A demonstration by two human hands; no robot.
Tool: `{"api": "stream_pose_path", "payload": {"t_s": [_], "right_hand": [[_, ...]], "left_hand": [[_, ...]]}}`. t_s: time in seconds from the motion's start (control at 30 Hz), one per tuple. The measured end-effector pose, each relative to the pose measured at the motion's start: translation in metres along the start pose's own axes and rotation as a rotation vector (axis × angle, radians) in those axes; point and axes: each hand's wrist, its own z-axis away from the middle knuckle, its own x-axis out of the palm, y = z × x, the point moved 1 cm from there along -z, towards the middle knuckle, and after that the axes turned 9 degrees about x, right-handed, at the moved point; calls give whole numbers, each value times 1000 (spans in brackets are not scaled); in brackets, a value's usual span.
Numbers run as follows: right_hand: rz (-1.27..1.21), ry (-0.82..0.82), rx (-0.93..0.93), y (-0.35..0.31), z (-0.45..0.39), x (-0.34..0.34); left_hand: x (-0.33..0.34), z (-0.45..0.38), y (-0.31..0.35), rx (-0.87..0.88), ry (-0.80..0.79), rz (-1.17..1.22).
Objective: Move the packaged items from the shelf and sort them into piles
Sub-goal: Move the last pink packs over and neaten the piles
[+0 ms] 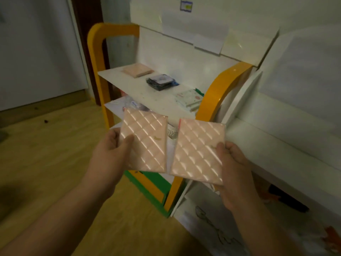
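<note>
My left hand (112, 146) grips a pink quilted packet (145, 141) by its left edge, thumb on top. My right hand (230, 156) pinches a second pink quilted packet (198, 154) at its right edge. Both packets are held side by side in front of the orange-framed shelf (214, 97). On its top white board lie three piles: a pink pile (137, 70) at the back left, a dark pile (160, 82) in the middle, and a white patterned pile (188, 99) at the right. More packets (132, 105) show on the lower board, partly hidden by the held ones.
A white cabinet (276, 137) stands right of the shelf, with white panels and taped papers (195, 30) behind it. The wooden floor (55, 154) spreads to the left. The shelf has a green base (147, 189). A white door (36, 48) is at the far left.
</note>
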Motion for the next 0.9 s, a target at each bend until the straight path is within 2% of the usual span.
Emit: {"api": "stream_pose_path", "payload": {"t_s": [0.23, 0.4, 0.7, 0.9], "right_hand": [[85, -122, -1, -1, -24, 59], [61, -187, 11, 1, -63, 108], [-32, -260, 54, -19, -167, 193], [-47, -235, -7, -46, -226, 230]], "left_hand": [[-32, -24, -5, -20, 71, -37], [-51, -63, -11, -32, 155, -72], [-57, -188, -21, -48, 190, -166], [-46, -259, -23, -5, 174, -191]]}}
